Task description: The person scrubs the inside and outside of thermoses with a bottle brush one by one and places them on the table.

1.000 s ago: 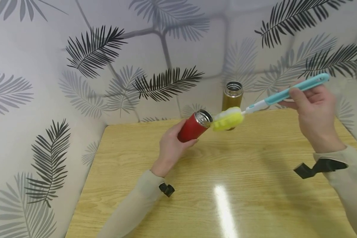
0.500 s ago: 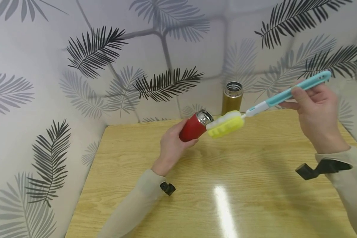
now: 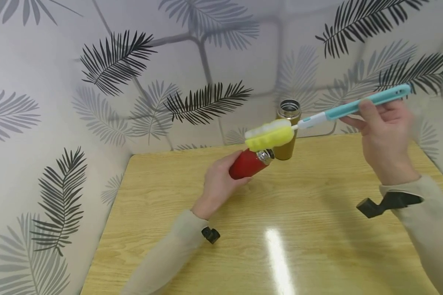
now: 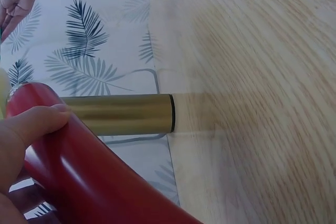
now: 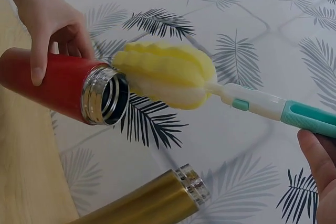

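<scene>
My left hand (image 3: pixel 221 182) grips a red thermos bottle (image 3: pixel 246 164) around its body, tilted with its open steel mouth (image 5: pixel 107 98) toward the right. In my right hand (image 3: pixel 387 139) is a bottle brush, pinched by its teal handle (image 3: pixel 369 101). The brush's yellow and white sponge head (image 3: pixel 269 135) is outside the bottle, by its mouth; in the right wrist view it lies just behind the rim. Whether sponge and rim touch, I cannot tell. A gold thermos bottle (image 3: pixel 286 149) stands upright and uncapped behind them, partly hidden by the sponge.
The wooden table (image 3: pixel 162 196) lies under both hands, with a bright light reflection near its front. Its back edge meets a wall covering (image 3: pixel 133 114) with a leaf pattern. Black wrist camera mounts (image 3: pixel 391 203) sit on the sleeves.
The sponge head first moved slightly down and left, then rose and went further left, above the red bottle's neck. The red bottle has shifted right and tilted lower. The gold bottle stays in place.
</scene>
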`<action>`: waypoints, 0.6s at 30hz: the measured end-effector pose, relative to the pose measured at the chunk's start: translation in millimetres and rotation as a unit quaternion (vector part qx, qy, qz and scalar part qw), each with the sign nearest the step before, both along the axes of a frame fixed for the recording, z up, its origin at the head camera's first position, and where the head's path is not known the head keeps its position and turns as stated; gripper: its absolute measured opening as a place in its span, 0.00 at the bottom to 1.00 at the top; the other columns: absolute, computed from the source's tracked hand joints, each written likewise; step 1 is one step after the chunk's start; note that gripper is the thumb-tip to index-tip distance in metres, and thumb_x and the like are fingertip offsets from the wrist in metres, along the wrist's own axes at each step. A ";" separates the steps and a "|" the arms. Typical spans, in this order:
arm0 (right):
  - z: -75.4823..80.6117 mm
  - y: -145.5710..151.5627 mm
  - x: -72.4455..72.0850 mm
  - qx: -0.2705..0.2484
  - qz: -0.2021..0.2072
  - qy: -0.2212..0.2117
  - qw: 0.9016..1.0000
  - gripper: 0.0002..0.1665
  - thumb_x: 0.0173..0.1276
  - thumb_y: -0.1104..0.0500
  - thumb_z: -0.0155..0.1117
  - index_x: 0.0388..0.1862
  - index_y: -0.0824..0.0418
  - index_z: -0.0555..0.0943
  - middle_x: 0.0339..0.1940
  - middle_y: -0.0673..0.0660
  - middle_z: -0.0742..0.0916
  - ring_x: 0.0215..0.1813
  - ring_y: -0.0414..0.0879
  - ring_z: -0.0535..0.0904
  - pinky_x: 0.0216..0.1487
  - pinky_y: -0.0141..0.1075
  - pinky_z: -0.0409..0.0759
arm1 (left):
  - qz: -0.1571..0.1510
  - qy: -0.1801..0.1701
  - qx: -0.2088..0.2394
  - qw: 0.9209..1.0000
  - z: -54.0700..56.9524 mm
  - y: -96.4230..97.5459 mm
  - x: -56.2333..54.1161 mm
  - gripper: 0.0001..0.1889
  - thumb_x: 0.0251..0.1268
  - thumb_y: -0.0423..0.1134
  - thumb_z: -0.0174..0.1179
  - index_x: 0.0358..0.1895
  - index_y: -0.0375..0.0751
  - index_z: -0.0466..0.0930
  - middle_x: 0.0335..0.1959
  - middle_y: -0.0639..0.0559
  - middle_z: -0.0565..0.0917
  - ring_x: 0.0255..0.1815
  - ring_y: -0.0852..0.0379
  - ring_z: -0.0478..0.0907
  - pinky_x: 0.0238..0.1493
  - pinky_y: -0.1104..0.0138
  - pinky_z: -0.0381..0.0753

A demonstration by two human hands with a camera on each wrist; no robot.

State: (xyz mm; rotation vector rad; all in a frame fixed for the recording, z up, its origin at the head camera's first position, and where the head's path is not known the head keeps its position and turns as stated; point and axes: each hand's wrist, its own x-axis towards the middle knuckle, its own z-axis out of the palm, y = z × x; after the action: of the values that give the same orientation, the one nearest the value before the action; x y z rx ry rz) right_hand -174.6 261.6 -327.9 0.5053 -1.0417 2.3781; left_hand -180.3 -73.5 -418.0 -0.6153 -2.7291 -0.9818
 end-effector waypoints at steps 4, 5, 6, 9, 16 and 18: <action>-2.5 -0.4 -3.6 0.019 -0.035 0.000 0.999 0.03 0.73 0.79 0.57 0.37 0.80 0.74 0.33 0.69 0.89 0.41 0.58 0.90 0.44 0.48 0.88 | -0.003 0.018 0.004 1.000 0.0 1.6 1.7 0.39 0.55 0.44 0.81 0.71 0.43 0.77 0.62 0.46 0.85 0.59 0.46 0.83 0.60 0.51 0.82; -2.9 0.1 -4.0 0.019 -0.039 -0.001 0.999 0.03 0.72 0.79 0.58 0.37 0.80 0.74 0.34 0.69 0.89 0.42 0.58 0.90 0.44 0.48 0.88 | -0.003 0.019 0.006 1.000 0.1 1.7 2.2 0.39 0.55 0.44 0.81 0.71 0.43 0.77 0.62 0.46 0.85 0.60 0.46 0.83 0.60 0.51 0.82; -3.4 0.6 -4.4 0.025 -0.050 -0.002 0.998 0.03 0.72 0.78 0.59 0.37 0.80 0.75 0.34 0.69 0.89 0.41 0.57 0.90 0.44 0.47 0.88 | -0.003 0.019 0.010 1.000 0.1 1.7 2.5 0.39 0.54 0.44 0.81 0.71 0.43 0.77 0.62 0.46 0.85 0.60 0.46 0.83 0.60 0.51 0.82; -4.7 2.6 -5.0 0.052 -0.085 -0.006 0.995 0.03 0.72 0.77 0.61 0.38 0.80 0.76 0.34 0.68 0.89 0.41 0.56 0.90 0.43 0.46 0.88 | -0.001 -0.002 0.043 0.999 -0.3 1.0 2.8 0.39 0.55 0.43 0.81 0.71 0.44 0.76 0.63 0.47 0.85 0.61 0.46 0.82 0.61 0.52 0.81; -12.2 12.5 -1.5 0.090 -0.106 -0.041 0.989 0.03 0.71 0.75 0.63 0.39 0.78 0.78 0.35 0.65 0.89 0.42 0.54 0.90 0.43 0.42 0.88 | 0.018 -0.112 0.208 0.972 0.4 -6.6 -3.0 0.39 0.57 0.43 0.80 0.73 0.51 0.74 0.64 0.51 0.83 0.61 0.50 0.80 0.60 0.53 0.83; -14.9 16.3 1.0 0.100 -0.110 -0.056 0.987 0.04 0.72 0.75 0.64 0.40 0.78 0.78 0.36 0.65 0.89 0.43 0.53 0.90 0.43 0.41 0.88 | 0.027 -0.154 0.251 0.955 0.9 -9.5 -5.9 0.39 0.58 0.45 0.79 0.73 0.53 0.72 0.64 0.53 0.84 0.61 0.50 0.80 0.61 0.52 0.82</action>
State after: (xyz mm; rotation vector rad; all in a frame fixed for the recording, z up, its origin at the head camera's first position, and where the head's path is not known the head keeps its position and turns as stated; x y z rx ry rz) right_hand -173.6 277.9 -342.8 0.3094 -1.3223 2.1402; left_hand -186.2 -83.0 -417.2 -0.3131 -2.5450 -1.8013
